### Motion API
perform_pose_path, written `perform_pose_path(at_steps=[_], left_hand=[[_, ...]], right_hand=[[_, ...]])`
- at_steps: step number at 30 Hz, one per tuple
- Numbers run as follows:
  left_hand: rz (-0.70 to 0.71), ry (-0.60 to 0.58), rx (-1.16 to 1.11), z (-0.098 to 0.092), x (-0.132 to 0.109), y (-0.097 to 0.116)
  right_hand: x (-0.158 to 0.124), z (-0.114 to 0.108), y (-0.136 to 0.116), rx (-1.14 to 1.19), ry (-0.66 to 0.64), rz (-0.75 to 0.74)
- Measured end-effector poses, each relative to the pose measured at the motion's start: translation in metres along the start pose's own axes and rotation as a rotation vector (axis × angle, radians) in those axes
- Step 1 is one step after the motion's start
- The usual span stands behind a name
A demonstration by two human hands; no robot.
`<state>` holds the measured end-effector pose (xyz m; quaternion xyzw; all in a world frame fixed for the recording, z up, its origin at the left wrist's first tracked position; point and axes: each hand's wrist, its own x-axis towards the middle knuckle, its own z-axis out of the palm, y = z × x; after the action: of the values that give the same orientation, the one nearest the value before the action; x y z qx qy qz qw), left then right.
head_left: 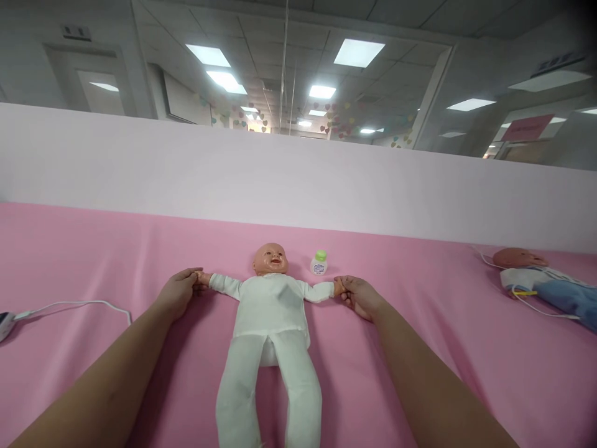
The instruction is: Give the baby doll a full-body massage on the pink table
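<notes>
A baby doll (pixel 270 305) with a white cloth body lies on its back on the pink sheet (pixel 382 367), head toward the far wall. Both its arms are stretched out sideways. My left hand (pixel 180 292) is closed around the doll's hand on the left of the view. On the other side, my right hand (pixel 361 296) pinches the doll's other hand between thumb and fingers. A small clear bottle with a green cap (pixel 319 264) stands upright beside the doll's head, close to my right hand but apart from it. The doll's feet are cut off by the lower edge.
A second doll in blue clothing (pixel 555 286) lies at the far right with thin white tubing around it. On the left, a white cable (pixel 74 303) runs to a white device (pixel 6 325) at the edge. A low white wall (pixel 280 177) with glass above bounds the back.
</notes>
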<state>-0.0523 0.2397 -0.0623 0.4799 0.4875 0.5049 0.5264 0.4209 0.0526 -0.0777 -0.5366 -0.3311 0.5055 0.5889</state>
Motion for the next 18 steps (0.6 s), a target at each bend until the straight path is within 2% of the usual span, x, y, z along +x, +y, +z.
perform_pose_path(at_steps=[5,7,18], left_hand=[[-0.038,-0.053,-0.059,-0.004,0.000,0.002],[-0.029,-0.076,-0.069,-0.004,-0.001,0.003],[0.054,-0.093,0.006,-0.006,-0.002,-0.002]], right_hand=[[-0.008,-0.009,-0.007,0.063,-0.173,0.033],[-0.009,-0.011,-0.008,0.055,-0.205,0.045],[-0.011,0.002,-0.008,-0.113,-0.135,-0.036]])
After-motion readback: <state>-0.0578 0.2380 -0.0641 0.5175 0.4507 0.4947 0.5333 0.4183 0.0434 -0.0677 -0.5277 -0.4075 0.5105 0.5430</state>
